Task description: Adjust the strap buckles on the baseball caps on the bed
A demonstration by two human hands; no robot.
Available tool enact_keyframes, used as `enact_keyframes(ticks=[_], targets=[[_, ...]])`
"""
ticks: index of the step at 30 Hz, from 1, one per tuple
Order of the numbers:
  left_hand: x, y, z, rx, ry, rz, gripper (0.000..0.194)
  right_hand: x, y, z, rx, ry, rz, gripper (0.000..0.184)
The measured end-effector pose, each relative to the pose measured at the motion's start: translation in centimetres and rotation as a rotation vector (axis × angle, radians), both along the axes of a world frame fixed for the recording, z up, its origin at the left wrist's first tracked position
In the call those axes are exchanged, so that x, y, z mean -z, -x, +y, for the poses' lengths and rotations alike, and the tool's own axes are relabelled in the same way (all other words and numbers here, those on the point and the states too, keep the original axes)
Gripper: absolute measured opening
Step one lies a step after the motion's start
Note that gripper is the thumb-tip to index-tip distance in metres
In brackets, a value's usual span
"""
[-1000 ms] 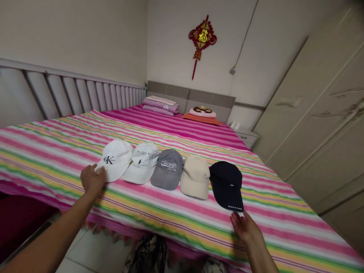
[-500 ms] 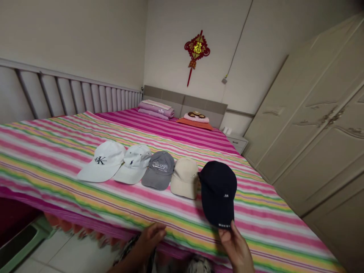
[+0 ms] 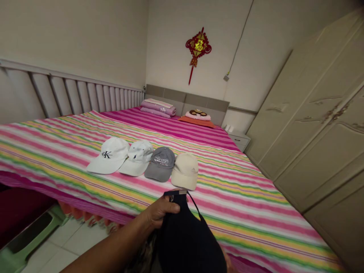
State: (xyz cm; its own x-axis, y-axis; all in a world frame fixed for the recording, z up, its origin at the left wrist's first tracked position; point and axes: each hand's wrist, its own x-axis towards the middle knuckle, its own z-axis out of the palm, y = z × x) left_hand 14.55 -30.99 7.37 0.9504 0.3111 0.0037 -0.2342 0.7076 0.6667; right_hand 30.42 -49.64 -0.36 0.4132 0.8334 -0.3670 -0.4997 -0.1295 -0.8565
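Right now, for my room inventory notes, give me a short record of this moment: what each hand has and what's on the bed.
Left hand: fingers grip the rear strap edge of a navy baseball cap
Right hand: only a sliver shows past the cap; hold unclear
Row on bed: white Calvin Klein cap, white cap with navy logo, grey "Always" cap, cream cap
Surface: multicoloured striped bedspread
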Motion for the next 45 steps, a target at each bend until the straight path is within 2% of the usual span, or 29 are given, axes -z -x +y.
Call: enact_keyframes(ticks=[2,4,6,9,11,17,24,36,45], targets=[[-0.5,0.2,-0.6,0.045,-0.106,0.033,0.034,-1.8,-0.3,0.1,0.038,-0.064,-0.016,0.053],[-1.2,0.2,-1.1,0.072,-0.225,0.074,0.032,-4.3,0.0,0.5,0.060,-0.157,-0.138,0.046],[-1.7,0.2,-1.5,0.125,-0.312,0.104,0.029,-7.1,0.8,1.2,0.021,-0.227,-0.259,0.042],[-2.3,0.3,-1.9,0.173,-0.304,0.089,0.032,-10.5,2.7,2.2,-0.112,-0.288,-0.438,0.039],[-2.5,0.4,-2.0,0.163,-0.252,0.072,0.033,-11.5,3.8,2.8,-0.175,-0.289,-0.459,0.030],[-2.8,0.7,-2.2,0.090,-0.209,0.163,0.019,-11.7,4.8,3.2,-0.239,-0.260,-0.335,0.031],[-2.6,0.9,-2.4,0.102,-0.228,0.149,0.026,-12.1,5.4,3.0,-0.269,-0.275,-0.287,0.029],[-1.5,1.2,-2.4,0.122,-0.236,0.172,0.025,-11.3,6.2,3.5,-0.252,-0.287,-0.222,0.029],[-2.1,1.1,-2.0,0.154,-0.295,0.213,0.029,-11.6,6.4,4.1,-0.250,-0.266,-0.137,0.027]])
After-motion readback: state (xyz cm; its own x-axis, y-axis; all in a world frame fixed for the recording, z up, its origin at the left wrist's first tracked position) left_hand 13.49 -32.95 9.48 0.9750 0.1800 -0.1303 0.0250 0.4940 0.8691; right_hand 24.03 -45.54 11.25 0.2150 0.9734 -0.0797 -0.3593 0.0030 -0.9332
